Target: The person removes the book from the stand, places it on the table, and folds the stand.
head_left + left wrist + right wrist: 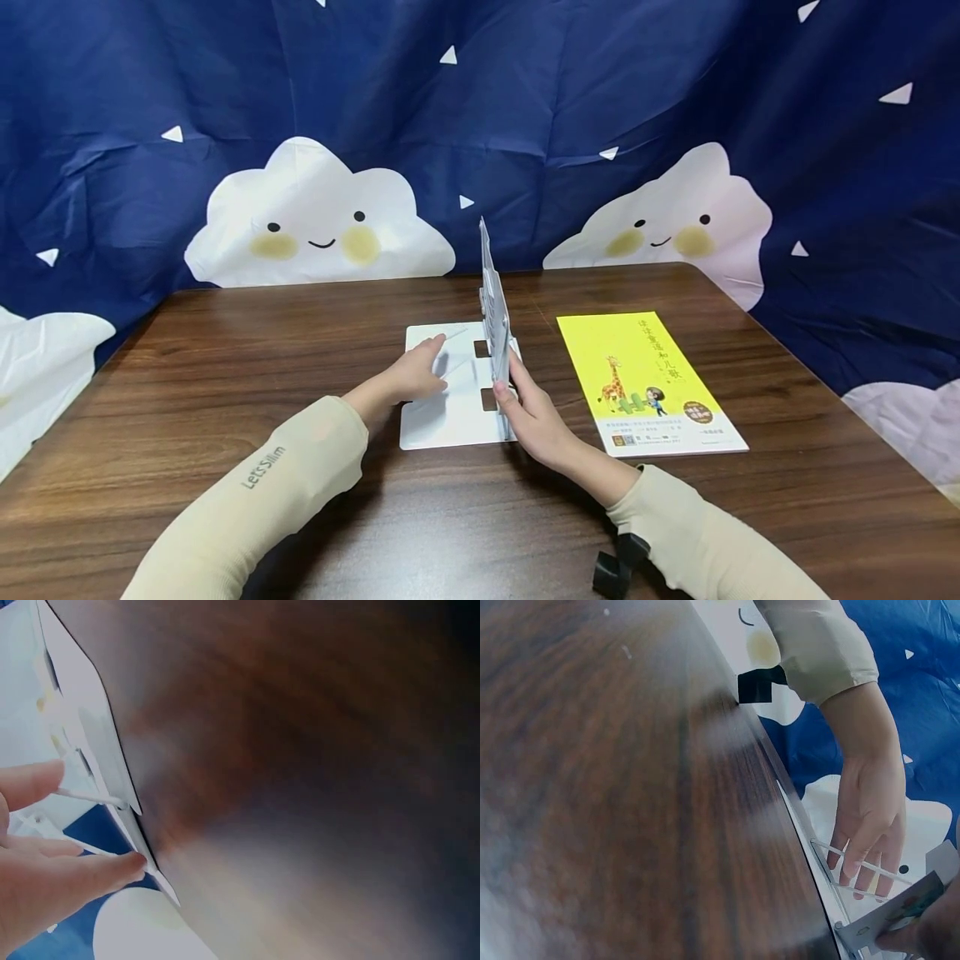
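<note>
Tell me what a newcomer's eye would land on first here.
Most likely the bright yellow book, lying to the right of the hands on the dark table. Next, mid-table, the white base and its upright panel, gripped by the right hand, with the left hand at the thin rods. Behind, smiling white clouds on a deep blue backdrop.

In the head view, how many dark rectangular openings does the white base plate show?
2: the far opening and the near opening, both in the base plate just left of the raised panel, which the right hand holds. More may be hidden behind it.
</note>
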The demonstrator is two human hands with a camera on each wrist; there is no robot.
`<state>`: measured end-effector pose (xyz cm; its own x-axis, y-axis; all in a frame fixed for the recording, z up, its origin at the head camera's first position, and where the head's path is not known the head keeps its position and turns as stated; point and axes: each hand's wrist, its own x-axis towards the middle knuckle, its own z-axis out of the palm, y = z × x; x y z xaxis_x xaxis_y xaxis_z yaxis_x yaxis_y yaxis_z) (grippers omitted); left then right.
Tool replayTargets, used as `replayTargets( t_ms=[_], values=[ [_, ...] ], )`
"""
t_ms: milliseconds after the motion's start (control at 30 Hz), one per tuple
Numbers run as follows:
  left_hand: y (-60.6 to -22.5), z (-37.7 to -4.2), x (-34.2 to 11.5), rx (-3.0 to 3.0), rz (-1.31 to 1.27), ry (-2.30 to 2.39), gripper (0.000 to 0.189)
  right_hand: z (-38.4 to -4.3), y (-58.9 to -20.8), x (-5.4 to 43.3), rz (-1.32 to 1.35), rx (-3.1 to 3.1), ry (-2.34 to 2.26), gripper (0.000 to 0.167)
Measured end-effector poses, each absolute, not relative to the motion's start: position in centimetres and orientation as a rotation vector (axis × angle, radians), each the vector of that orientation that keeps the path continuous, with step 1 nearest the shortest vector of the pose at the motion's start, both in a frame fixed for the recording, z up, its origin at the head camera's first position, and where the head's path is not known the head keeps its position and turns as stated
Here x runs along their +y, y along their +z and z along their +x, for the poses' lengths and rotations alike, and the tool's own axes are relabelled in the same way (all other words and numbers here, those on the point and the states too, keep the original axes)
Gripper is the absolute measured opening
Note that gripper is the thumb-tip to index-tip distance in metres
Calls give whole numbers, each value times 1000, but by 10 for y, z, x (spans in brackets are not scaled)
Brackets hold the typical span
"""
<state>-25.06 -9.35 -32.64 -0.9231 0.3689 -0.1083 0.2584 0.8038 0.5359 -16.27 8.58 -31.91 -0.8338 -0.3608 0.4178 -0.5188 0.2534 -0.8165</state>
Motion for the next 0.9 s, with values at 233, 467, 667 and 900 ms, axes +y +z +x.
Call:
replayTargets(
  t_ms=[233, 467, 667, 900],
  values=[
    [-325, -249, -88, 2811, 520, 635, 70, -162, -319, 87, 843, -2370, 1629, 49],
    [-330, -246, -85, 2879, 616, 356, 67, -163, -320, 87, 848, -2363, 1625, 49],
    [-332, -243, -82, 2896, 632, 229, 64, -162, -320, 86, 846, -2363, 1631, 49],
    [-331, -241, -82, 2896, 633, 205, 63, -163, -320, 86, 846, -2364, 1626, 49]
  ],
)
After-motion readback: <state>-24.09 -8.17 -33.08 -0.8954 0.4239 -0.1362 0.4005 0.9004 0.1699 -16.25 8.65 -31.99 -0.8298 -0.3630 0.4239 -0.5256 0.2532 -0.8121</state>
